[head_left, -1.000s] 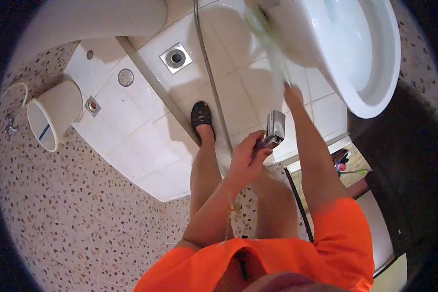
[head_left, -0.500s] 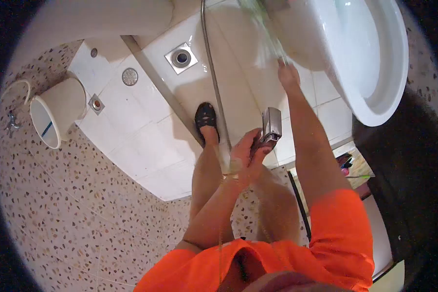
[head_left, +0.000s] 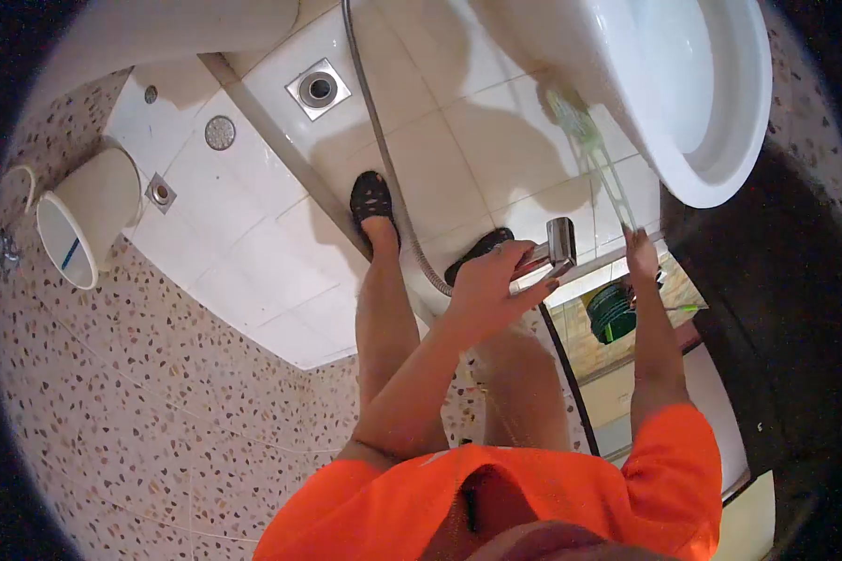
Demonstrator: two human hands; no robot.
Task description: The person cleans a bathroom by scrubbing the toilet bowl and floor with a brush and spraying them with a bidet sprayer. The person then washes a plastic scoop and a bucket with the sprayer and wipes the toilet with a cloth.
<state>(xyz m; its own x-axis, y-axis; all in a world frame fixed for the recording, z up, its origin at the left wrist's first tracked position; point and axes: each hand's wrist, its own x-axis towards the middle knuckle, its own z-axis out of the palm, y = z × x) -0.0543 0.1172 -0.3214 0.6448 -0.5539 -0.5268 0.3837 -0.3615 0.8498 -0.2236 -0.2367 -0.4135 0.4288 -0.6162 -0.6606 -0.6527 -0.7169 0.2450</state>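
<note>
My left hand [head_left: 491, 290] is closed around a chrome shower head [head_left: 559, 245], which sits over the tiled floor near my foot. A grey metal hose [head_left: 381, 131] runs up from that hand across the tiles. At the right, my right hand [head_left: 641, 252] grips the end of a pale green long-handled brush [head_left: 611, 178]. Its bristle head [head_left: 573, 117] points away from me, beside the base of the white basin [head_left: 747, 140]; whether it touches the floor I cannot tell.
Black slip-on shoes [head_left: 372, 198] are on my feet. A floor drain [head_left: 320, 89] lies ahead, past a raised tile edge [head_left: 281, 154]. A cream bucket [head_left: 94, 210] rests at the left by the speckled wall [head_left: 159, 374]. Beyond a threshold is a green item [head_left: 610, 313].
My right hand has drawn back toward the right with the brush, whose head has come nearer. My left hand has turned the shower head rightward. The view has shifted slightly.
</note>
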